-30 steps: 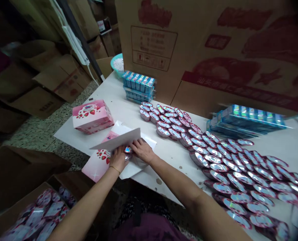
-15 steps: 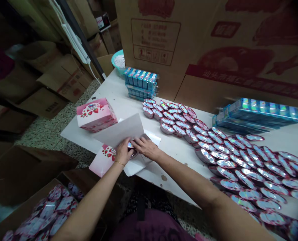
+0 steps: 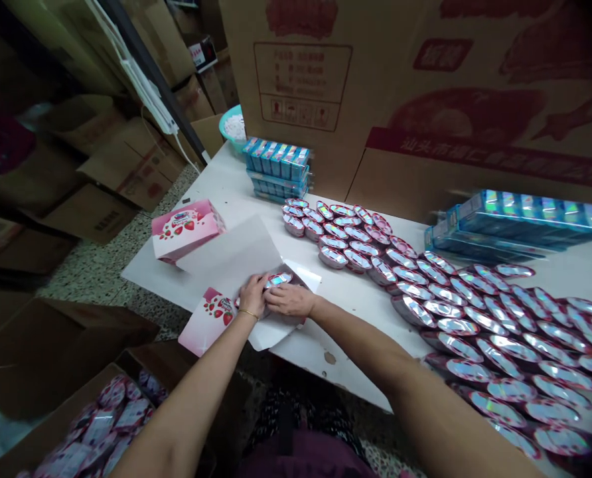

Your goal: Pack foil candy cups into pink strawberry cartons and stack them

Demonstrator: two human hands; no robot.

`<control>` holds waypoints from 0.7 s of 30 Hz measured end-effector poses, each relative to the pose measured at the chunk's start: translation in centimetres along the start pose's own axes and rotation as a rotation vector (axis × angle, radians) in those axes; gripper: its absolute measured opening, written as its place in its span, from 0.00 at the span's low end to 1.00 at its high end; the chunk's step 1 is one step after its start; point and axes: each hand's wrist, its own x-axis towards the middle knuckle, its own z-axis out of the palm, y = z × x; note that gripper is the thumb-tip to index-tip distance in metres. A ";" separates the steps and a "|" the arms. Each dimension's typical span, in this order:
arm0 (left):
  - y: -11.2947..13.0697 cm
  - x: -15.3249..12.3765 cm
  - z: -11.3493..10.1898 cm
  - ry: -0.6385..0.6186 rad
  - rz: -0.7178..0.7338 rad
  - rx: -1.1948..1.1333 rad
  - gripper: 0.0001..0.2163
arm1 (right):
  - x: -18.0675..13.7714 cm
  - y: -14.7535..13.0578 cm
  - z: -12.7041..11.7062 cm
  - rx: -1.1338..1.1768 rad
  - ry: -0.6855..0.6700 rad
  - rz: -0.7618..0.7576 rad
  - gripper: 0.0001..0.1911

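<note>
Now that the white cardboard flap leans further back, reaching in looks easier: left hand and right hand close together in the pink-and-white cardboard box, oval foil-topped cup at their twelve o'clock, can't tell if gripped.

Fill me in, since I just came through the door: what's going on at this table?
A person has both hands in an open box with its white flap raised. The left hand and right hand are close together at a shiny-lidded cup; how firmly either grips it is hard to tell. A pink strawberry box stands to the left. Many more cups are spread across the table to the right, with blue packs stacked behind.
</note>
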 end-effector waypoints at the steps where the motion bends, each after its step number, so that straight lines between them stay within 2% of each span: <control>1: 0.0 -0.1 -0.1 -0.020 0.014 0.043 0.19 | -0.2 0.2 0.3 -0.003 0.001 0.013 0.12; 4: 0.0 -1.6 -0.9 0.000 0.005 0.142 0.21 | -1.8 -1.2 0.1 -0.007 0.032 0.137 0.15; 6: -0.1 -3.0 -1.6 0.021 -0.002 0.195 0.23 | -3.3 -3.0 -0.4 -0.009 0.021 0.353 0.19; 9: 0.1 -4.5 -2.2 -0.057 0.000 0.301 0.31 | -4.9 -4.8 -0.7 0.020 -0.098 0.645 0.21; 12: 0.5 -4.6 -2.4 -0.139 -0.030 0.429 0.29 | -4.9 -4.5 -0.5 0.107 -0.264 0.686 0.21; 16: 1.0 -4.1 -1.8 -0.170 0.024 0.538 0.26 | -3.3 -3.6 -0.9 0.211 -0.396 0.688 0.30; 19: 1.0 -4.3 -1.1 -0.178 0.094 0.546 0.23 | -1.4 -4.1 -1.1 0.234 -0.469 0.833 0.26; 21: 0.8 -4.6 -0.8 -0.174 0.090 0.523 0.24 | -0.1 -4.7 -0.8 0.239 -0.480 0.947 0.25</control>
